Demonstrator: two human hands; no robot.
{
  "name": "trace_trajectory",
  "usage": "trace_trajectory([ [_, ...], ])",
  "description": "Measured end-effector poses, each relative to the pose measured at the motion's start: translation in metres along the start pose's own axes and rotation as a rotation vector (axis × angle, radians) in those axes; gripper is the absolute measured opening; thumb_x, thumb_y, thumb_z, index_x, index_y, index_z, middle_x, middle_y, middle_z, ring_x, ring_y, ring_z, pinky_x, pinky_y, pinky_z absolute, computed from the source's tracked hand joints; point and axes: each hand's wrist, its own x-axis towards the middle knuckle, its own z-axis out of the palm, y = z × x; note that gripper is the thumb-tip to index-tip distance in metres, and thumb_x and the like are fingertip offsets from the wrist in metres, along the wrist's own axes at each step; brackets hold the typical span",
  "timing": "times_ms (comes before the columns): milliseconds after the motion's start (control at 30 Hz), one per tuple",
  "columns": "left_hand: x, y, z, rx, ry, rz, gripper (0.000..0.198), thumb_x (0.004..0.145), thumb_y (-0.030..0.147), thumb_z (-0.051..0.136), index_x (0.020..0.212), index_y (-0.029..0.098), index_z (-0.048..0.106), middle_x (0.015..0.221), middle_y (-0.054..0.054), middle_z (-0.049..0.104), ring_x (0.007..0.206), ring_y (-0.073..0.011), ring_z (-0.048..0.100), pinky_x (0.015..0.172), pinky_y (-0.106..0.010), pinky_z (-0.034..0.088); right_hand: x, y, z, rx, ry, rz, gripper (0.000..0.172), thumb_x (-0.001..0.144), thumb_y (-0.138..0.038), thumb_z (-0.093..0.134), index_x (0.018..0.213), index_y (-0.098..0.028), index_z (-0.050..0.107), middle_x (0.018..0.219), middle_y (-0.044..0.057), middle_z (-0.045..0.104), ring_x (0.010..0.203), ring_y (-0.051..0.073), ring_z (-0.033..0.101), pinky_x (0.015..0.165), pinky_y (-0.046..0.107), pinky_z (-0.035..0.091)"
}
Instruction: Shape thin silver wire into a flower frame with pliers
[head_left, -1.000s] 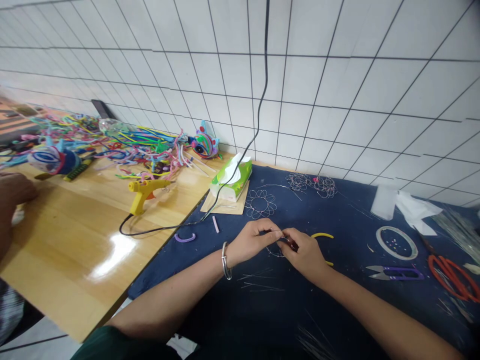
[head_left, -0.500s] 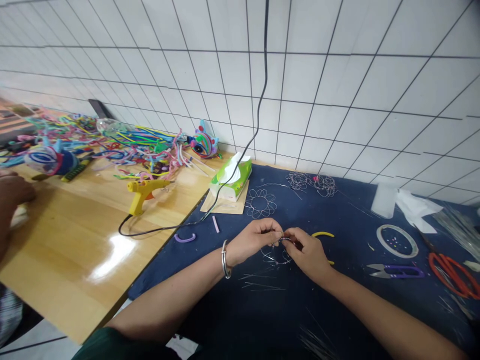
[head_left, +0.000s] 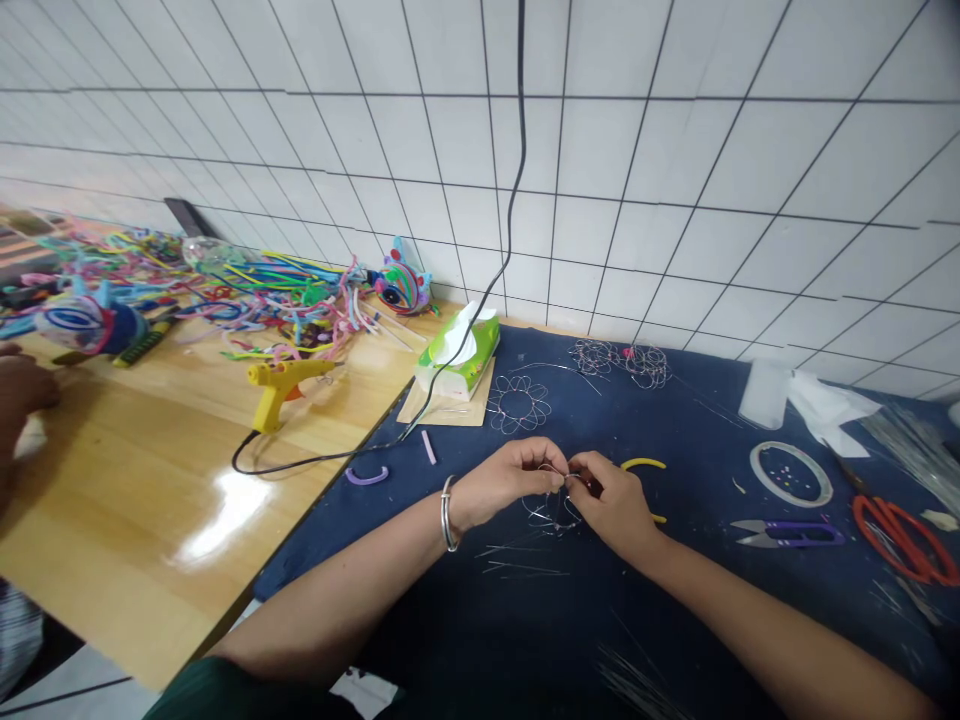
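Over a dark blue cloth (head_left: 465, 620), my left hand (head_left: 504, 484) and my right hand (head_left: 613, 502) meet fingertip to fingertip. Both pinch a thin looped wire piece (head_left: 551, 510) that hangs just below them. The right hand also grips a tool with yellow handles (head_left: 642, 465), whose handles stick out behind the hand. My left wrist wears a silver bangle (head_left: 448, 514). A finished wire flower (head_left: 517, 404) lies on the cloth beyond my hands. Loose straight wires (head_left: 517, 560) lie close in front of me.
A tissue pack (head_left: 461, 355) and yellow glue gun (head_left: 281, 384) with its black cord sit left on the wooden table (head_left: 150, 520). Coloured pipe cleaners (head_left: 247, 290) pile behind. Tape ring (head_left: 790, 473), purple snips (head_left: 787, 534), red scissors (head_left: 904, 540) lie right. Another person's hand (head_left: 19, 395) rests far left.
My hands stay together on the wire piece; its loops now hang lower and show more below my fingers than a second ago. The view has shifted slightly.
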Motion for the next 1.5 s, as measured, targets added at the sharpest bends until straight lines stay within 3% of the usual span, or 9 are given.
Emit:
trace_trajectory([
  [467, -0.001, 0.006, -0.006, 0.086, -0.115, -0.005, 0.01, 0.073, 0.015, 0.059, 0.082, 0.012, 0.054, 0.069, 0.002, 0.051, 0.058, -0.0047, 0.043, 0.056, -0.019, 0.035, -0.002, -0.001, -0.002, 0.154, -0.087, 0.029, 0.011, 0.08, -0.024, 0.046, 0.083, -0.022, 0.056, 0.07, -0.003, 0.058, 0.064, 0.011, 0.053, 0.061, 0.023, 0.039],
  [833, -0.002, 0.002, -0.014, 0.031, -0.059, -0.094, 0.016, 0.072, 0.022, 0.063, 0.081, 0.011, 0.056, 0.061, 0.002, 0.055, 0.048, -0.0052, 0.053, 0.05, -0.018, 0.044, 0.005, -0.004, -0.011, 0.118, -0.138, -0.026, 0.018, 0.076, -0.03, 0.051, 0.091, -0.023, 0.058, 0.071, -0.002, 0.057, 0.064, 0.012, 0.053, 0.061, 0.025, 0.042],
  [1000, -0.003, 0.01, -0.021, 0.019, -0.042, -0.096, 0.016, 0.071, 0.02, 0.064, 0.081, 0.011, 0.055, 0.061, 0.003, 0.054, 0.048, -0.0051, 0.054, 0.051, -0.019, 0.046, 0.01, 0.002, -0.036, 0.097, -0.015, -0.097, 0.025, 0.078, -0.033, 0.05, 0.1, -0.022, 0.056, 0.093, 0.004, 0.058, 0.084, 0.016, 0.054, 0.074, 0.029, 0.043],
  [1100, -0.004, 0.017, -0.024, 0.035, -0.033, -0.077, 0.015, 0.071, 0.021, 0.063, 0.079, 0.011, 0.055, 0.06, 0.003, 0.054, 0.048, -0.0049, 0.054, 0.05, -0.018, 0.045, 0.007, 0.01, -0.048, 0.028, 0.05, -0.029, 0.018, 0.081, -0.033, 0.047, 0.089, -0.021, 0.057, 0.082, 0.002, 0.058, 0.072, 0.014, 0.053, 0.067, 0.027, 0.043],
  [1233, -0.005, 0.019, -0.028, 0.056, -0.004, -0.045, 0.015, 0.072, 0.021, 0.063, 0.079, 0.011, 0.054, 0.06, 0.003, 0.053, 0.048, -0.0047, 0.053, 0.05, -0.017, 0.044, -0.006, 0.016, -0.047, -0.132, -0.151, -0.094, 0.016, 0.081, -0.03, 0.046, 0.072, -0.022, 0.057, 0.071, 0.0, 0.057, 0.065, 0.013, 0.052, 0.062, 0.027, 0.041],
  [1367, -0.003, 0.016, -0.029, 0.072, 0.003, -0.039, 0.016, 0.072, 0.021, 0.063, 0.08, 0.011, 0.054, 0.061, 0.003, 0.053, 0.047, -0.0038, 0.051, 0.049, -0.017, 0.043, -0.018, 0.013, -0.033, -0.333, -0.298, -0.25, 0.011, 0.075, -0.027, 0.054, 0.084, -0.021, 0.059, 0.078, 0.004, 0.059, 0.079, 0.018, 0.054, 0.071, 0.031, 0.041],
  [1500, -0.001, 0.014, -0.029, 0.088, 0.016, -0.02, 0.012, 0.072, 0.019, 0.061, 0.078, 0.011, 0.054, 0.06, 0.004, 0.052, 0.047, -0.0036, 0.05, 0.049, -0.017, 0.042, -0.021, 0.009, -0.026, -0.454, -0.386, -0.228, 0.005, 0.075, -0.019, 0.052, 0.078, -0.019, 0.056, 0.076, 0.004, 0.058, 0.074, 0.018, 0.053, 0.067, 0.031, 0.04],
])
